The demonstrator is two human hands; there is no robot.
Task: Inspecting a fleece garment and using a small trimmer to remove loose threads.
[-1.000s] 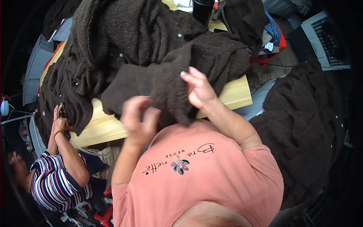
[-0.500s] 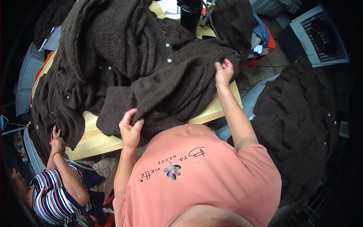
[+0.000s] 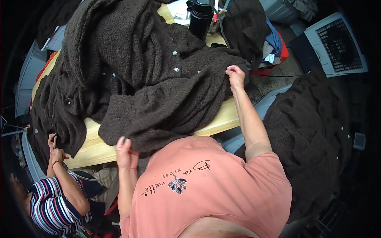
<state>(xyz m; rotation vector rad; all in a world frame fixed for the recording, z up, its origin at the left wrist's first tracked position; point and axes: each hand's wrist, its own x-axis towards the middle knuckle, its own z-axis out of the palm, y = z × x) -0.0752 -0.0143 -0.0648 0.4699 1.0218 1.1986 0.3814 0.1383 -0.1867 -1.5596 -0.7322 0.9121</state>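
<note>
Over the wooden table (image 3: pixel 95 150) I saw the dark knit garment (image 3: pixel 170 104) draped; my right hand (image 3: pixel 237 77) pinched its right edge, apparently for tautness. The left hand (image 3: pixel 126 155) met its lower edge; whether those fingers pinched, I couldn't tell.

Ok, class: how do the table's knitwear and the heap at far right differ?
The knitwear drapes over the table; the heap lies off it. The left hand and right hand are at the knitwear; neither is at the heap. Both are dark brown with small pale studs.
</note>
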